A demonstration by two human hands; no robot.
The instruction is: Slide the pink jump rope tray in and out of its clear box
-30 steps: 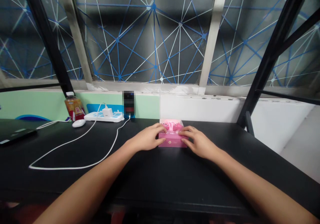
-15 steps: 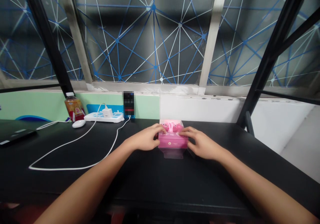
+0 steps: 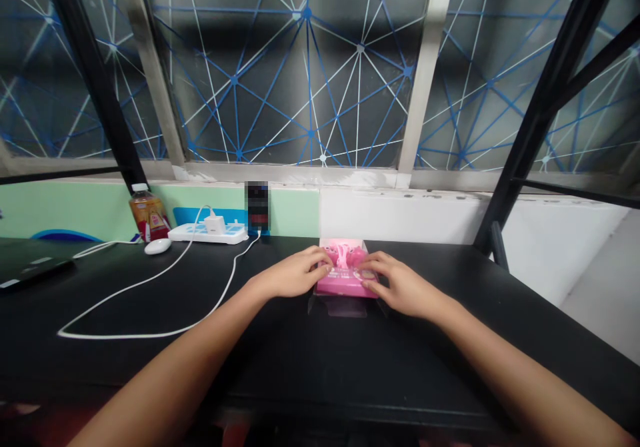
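Big windows (image 3: 300,80) with blue and white lines on them fill the back of the room. 2 black metal posts (image 3: 95,80) stand in front of them. Below the windows is a green and white wall (image 3: 295,210). A black table (image 3: 320,367) runs across the view.

On the table there is 1 pink box (image 3: 345,282), and it sits in the middle, near the far edge. 1 clear plastic sheet (image 3: 345,307) pokes out from under its near side. 2 bare hands are on the box. The left hand (image 3: 293,272) is on the box's left side, and the right hand (image 3: 403,288) is on its right side. The fingers (image 3: 320,255) of both hands are bent and closed over the top of the box, holding it.

To the left are 1 bottle (image 3: 149,222), 1 white mouse (image 3: 158,247), 1 white power strip (image 3: 207,235) with 1 white plug (image 3: 214,224), and 1 long white cord (image 3: 150,314). 1 dark laptop (image 3: 35,270) lies at the far left. 1 blurred upright thing (image 3: 257,207) stands behind the power strip.
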